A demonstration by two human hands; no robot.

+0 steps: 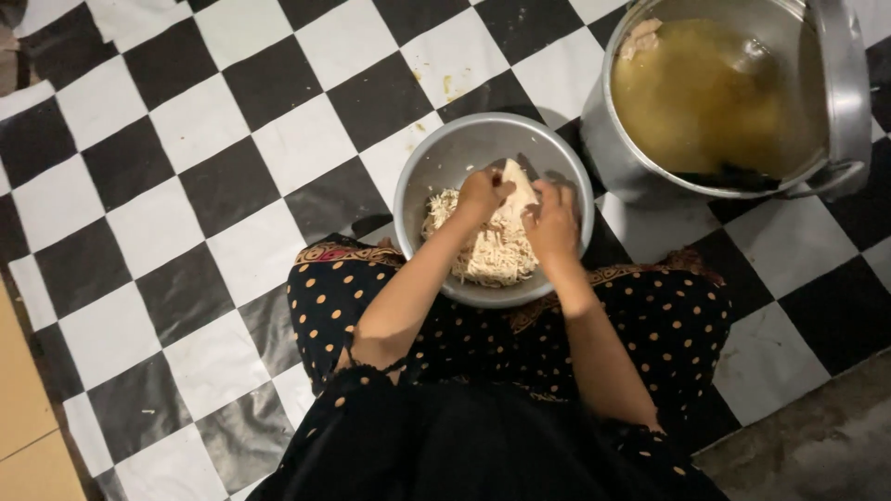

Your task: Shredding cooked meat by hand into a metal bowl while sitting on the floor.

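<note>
Left hand [481,195]: fingers curled and pinched on the near-left side of a pale, wedge-shaped piece of cooked meat [516,190], knuckles up, forearm running down and left toward the body. Right hand [551,223]: fingers pressed together and closed on the right side of the same piece, wrist bent, forearm running down and right. Piece held between both hands, just above the middle of a round metal bowl [429,176]. Bowl contents: a heap of pale shredded strands [492,255], lying under the hands and toward the near rim; far inner wall bare. Bowl position: on the floor, near rim touching the lap of a black garment with orange dots [668,325]. Beyond the bowl to the right, just beside it: a large metal pot [613,158], holding yellowish broth [696,93] with a pale lump at the far-left edge; lid [849,83] leaning on its right rim. Surface: black-and-white chequered floor sheet [213,186], wide and open to the left and beyond.
</note>
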